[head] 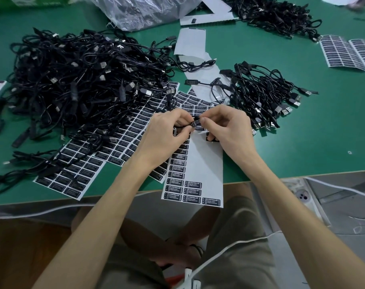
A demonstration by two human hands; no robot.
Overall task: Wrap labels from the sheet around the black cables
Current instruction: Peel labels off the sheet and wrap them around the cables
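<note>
Green table (302,132): three cable heaps (73,80); left hand (167,132), right hand (229,128) pinch one label (198,124).

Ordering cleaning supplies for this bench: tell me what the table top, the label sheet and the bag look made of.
Table top: green matte mat, probably rubber or vinyl; even colour, little glare.
Label sheet: black printed stickers on smooth white backing paper, bare where peeled.
Bag: thin clear plastic film, crinkled with bright highlights.
</note>
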